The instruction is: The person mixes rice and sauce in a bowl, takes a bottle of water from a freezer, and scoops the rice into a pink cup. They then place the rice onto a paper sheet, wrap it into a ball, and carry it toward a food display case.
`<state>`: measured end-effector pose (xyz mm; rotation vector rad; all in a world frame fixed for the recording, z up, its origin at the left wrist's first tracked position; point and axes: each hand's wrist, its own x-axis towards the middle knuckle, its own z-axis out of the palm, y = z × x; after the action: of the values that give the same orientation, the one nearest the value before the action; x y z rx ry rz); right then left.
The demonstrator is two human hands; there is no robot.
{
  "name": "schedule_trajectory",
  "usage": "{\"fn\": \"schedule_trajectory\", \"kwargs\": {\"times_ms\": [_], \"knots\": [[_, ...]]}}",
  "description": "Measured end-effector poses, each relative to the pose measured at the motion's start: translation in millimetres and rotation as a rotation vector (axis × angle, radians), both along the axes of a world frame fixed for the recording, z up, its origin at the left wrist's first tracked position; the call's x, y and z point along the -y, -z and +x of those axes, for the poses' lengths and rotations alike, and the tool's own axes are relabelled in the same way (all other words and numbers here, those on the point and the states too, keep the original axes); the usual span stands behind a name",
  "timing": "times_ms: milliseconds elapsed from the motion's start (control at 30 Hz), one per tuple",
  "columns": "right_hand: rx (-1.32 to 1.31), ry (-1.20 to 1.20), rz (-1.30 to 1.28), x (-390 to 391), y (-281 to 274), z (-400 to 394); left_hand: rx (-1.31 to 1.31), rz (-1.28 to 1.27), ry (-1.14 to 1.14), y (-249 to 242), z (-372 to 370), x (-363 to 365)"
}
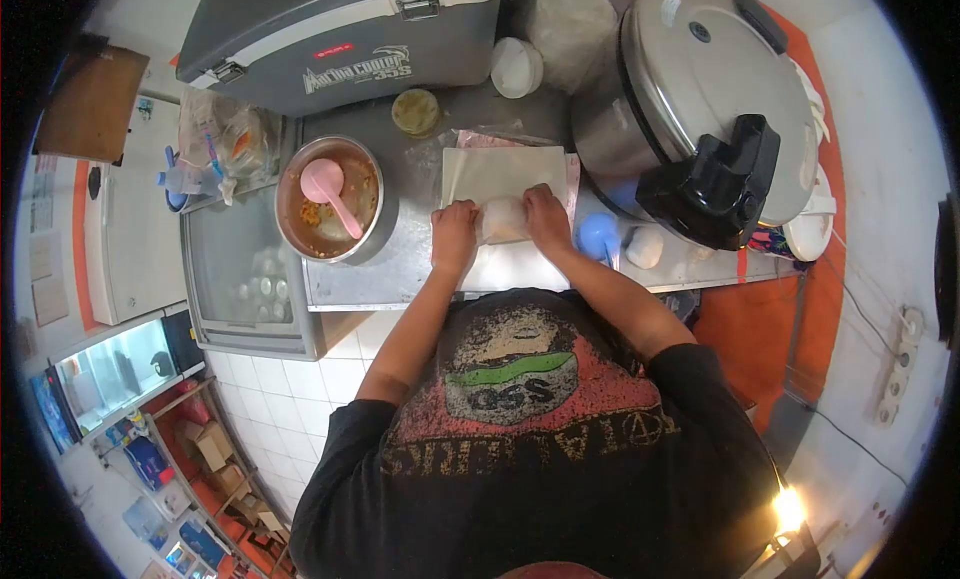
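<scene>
In the head view, my left hand [455, 233] and my right hand [546, 219] are closed on the near side edges of a sheet of wrapping paper [470, 172]. Between them lies a pale, rounded lump [503, 221], perhaps rice, partly covered by the paper; its contents are hard to make out. More sheets and some clear plastic show beneath and behind the paper. A blue scoop [598, 236] sits just right of my right hand, with a whitish lump [645, 247] beside it.
Left of my hands stands a metal bowl [285, 214] with food bits and a pink ladle [323, 182]. A large rice cooker [690, 89] occupies the right side. A grey cooler box [350, 54], a small tub [415, 112] and a white container [516, 68] line the back.
</scene>
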<state>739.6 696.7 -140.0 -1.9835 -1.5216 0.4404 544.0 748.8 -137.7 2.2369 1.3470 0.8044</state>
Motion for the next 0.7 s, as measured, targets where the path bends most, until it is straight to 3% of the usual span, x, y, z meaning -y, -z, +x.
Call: {"fn": "schedule_trajectory", "kwargs": {"times_ms": [167, 233, 333, 467, 533, 700], "knots": [[0.145, -0.129, -0.045, 24, -1, 11, -0.236, 0.089, 0.083, -18, -10, 10], [0.207, -0.250, 0.146, 39, -13, 13, -0.265, 0.059, 0.159, -29, -15, 18], [0.306, -0.302, 0.174, 54, -40, 15, -0.353, 0.087, 0.225, -46, -19, 28], [0.215, -0.311, 0.046, 43, -28, 26, -0.369, 0.100, 0.293, -23, -28, 13], [0.133, -0.266, -0.387, 20, -40, 23, -0.318, -0.126, 0.341, -18, -28, -5], [0.070, -0.053, -0.380, -26, -16, 12, -0.387, -0.415, 0.372, -15, -15, -36]]}}
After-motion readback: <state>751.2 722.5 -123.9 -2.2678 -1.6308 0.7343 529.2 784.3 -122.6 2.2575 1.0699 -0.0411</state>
